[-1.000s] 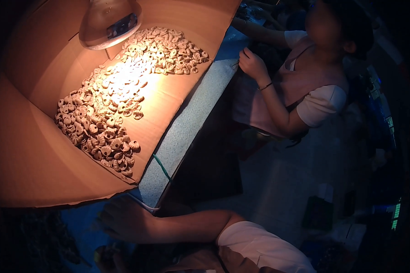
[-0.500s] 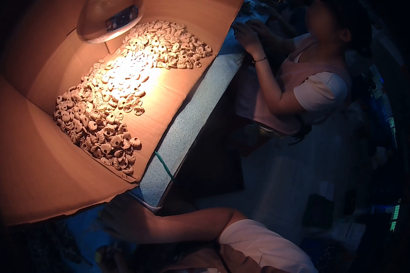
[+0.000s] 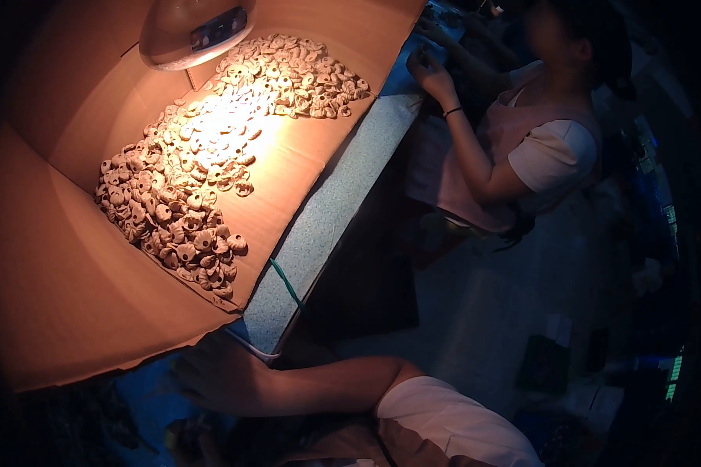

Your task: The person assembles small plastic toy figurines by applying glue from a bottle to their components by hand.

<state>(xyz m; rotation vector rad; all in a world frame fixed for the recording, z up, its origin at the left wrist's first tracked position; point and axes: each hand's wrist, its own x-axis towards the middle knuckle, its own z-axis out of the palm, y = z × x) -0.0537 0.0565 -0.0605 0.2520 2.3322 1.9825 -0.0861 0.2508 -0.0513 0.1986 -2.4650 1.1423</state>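
Note:
My right hand (image 3: 202, 375) is in deep shadow below the near edge of the cardboard box (image 3: 132, 342). Its forearm reaches leftward from a white sleeve, and its fingers are too dark to read. Under it lies a dim blue surface (image 3: 136, 401). A faint, partly skin-toned shape (image 3: 204, 445) at the lower edge may be my left hand; its fingers and anything in them cannot be made out. Inside the box, above my right hand, many small tan curled, ridged pieces (image 3: 199, 210) with dark holes are heaped.
A domed lamp (image 3: 160, 47) lights the heap strongly. The blue speckled tabletop (image 3: 331, 210) runs beside the box, with a green cord (image 3: 287, 282) over its edge. A co-worker (image 3: 549, 159) in an apron stands or sits at the upper right, hands at the table.
The view has shifted slightly, so the box and lamp appear a little farther right. The co-worker's hands have moved apart. My right arm looks nearly unchanged.

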